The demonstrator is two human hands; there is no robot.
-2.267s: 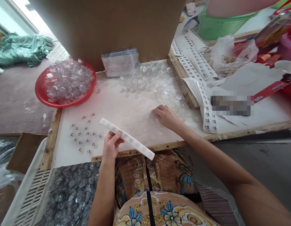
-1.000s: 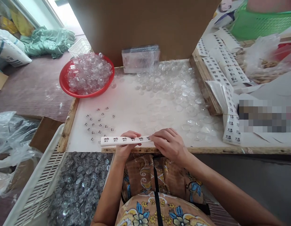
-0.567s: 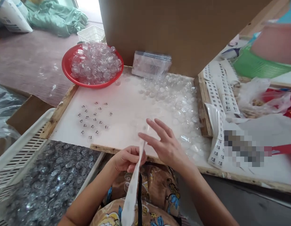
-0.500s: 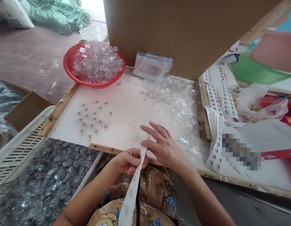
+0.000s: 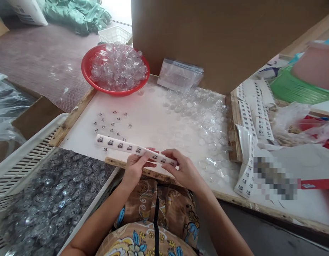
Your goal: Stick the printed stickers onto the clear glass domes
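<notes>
A white strip of panda stickers (image 5: 120, 145) lies across both hands, its printed side up and its free end reaching out to the left. Around the strip's middle, my left hand (image 5: 136, 165) is closed with the thumb on top. My right hand (image 5: 180, 165) pinches the strip's right end between thumb and fingers. Beyond the strip, several small clear discs with panda pictures (image 5: 112, 124) lie spread on the white board (image 5: 148, 110). Many plain clear domed pieces (image 5: 207, 124) cover the board's right side.
A red bowl (image 5: 87, 76) heaped with clear pieces stands at the back left. A white basket (image 5: 51, 137) full of finished-looking clear pieces is at the lower left. Further sticker strips (image 5: 246, 174) lie right of the wooden edge (image 5: 232, 131). A cardboard panel (image 5: 207, 35) rises behind.
The strip hung down toward my lap before; now it lies crosswise, pandas showing. My right hand has closed on its end. The view has shifted slightly left.
</notes>
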